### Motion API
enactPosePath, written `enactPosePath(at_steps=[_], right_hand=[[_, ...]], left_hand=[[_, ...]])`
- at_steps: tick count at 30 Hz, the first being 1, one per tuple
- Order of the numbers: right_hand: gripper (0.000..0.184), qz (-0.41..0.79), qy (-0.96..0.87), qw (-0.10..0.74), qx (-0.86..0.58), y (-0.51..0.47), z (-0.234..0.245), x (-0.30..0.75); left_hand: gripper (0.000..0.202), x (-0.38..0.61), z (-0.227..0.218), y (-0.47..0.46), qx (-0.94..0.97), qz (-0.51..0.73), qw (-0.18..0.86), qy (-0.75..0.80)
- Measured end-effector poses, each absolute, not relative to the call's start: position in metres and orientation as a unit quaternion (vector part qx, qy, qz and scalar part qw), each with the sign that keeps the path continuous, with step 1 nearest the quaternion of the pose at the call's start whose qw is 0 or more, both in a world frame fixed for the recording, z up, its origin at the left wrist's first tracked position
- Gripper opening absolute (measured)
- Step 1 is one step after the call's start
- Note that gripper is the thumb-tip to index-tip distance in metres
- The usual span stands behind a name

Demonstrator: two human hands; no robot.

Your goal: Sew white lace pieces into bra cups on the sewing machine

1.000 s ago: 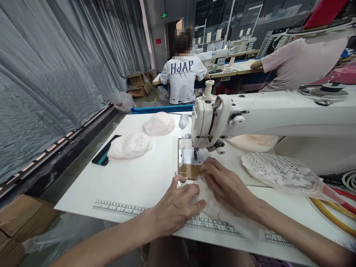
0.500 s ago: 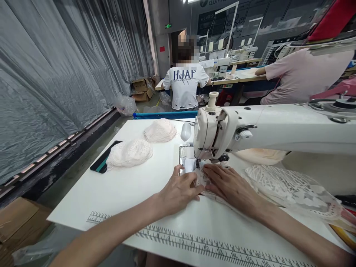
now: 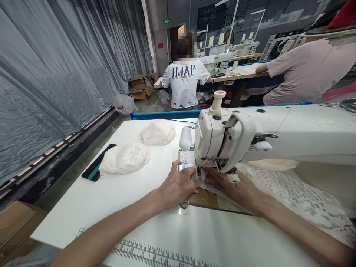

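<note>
A white sewing machine (image 3: 213,137) stands over the worktable, its needle area low at the front. My left hand (image 3: 178,187) lies left of the presser foot, thumb and fingers closed on the near edge of a piece of white lace fabric (image 3: 210,189). Just right of the foot, my right hand (image 3: 237,187) has its fingers together on the same lace, partly hidden behind the machine head. Most of that piece is covered by my hands and the machine. More patterned lace (image 3: 297,196) spreads beyond my right forearm.
Left on the white table (image 3: 139,196) lie two stacks of lace cups, one whitish (image 3: 125,158) and one pinkish (image 3: 158,132), with a dark pad (image 3: 93,168) under the nearer one. A printed ruler (image 3: 155,256) marks the front. Two people sit ahead at other machines.
My view has come closer to the machine. My right hand has moved forward, farther under the machine head, and less lace shows in front. A brown strip of tabletop is now uncovered between my hands.
</note>
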State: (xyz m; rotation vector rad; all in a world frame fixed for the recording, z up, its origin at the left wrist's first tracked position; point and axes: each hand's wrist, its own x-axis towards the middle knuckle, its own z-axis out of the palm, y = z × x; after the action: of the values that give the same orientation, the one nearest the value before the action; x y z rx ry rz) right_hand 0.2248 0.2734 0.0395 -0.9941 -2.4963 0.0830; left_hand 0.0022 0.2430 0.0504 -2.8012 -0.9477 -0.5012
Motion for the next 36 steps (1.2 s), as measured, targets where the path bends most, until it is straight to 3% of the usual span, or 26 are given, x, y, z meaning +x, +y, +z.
enactPosePath(at_steps=[3,8,15,36], right_hand=[[0.034,0.014,-0.918,0.213,-0.335,0.259,0.045,0.229],[0.059,-0.039,-0.942,0.195,-0.272,0.228,0.048,0.231],[0.036,-0.057,-0.926,0.262,-0.265,0.221,0.049,0.222],[0.03,-0.016,-0.936,0.263,-0.234,0.205,0.047,0.222]], left_hand=[[0.021,0.003,0.046,0.242,-0.925,-0.201,0.087,-0.312],[0.019,0.006,0.037,0.241,-0.913,-0.252,0.105,-0.304],[0.021,0.005,0.038,0.242,-0.905,-0.301,0.105,-0.282],[0.022,0.003,0.037,0.232,-0.919,-0.227,0.084,-0.312]])
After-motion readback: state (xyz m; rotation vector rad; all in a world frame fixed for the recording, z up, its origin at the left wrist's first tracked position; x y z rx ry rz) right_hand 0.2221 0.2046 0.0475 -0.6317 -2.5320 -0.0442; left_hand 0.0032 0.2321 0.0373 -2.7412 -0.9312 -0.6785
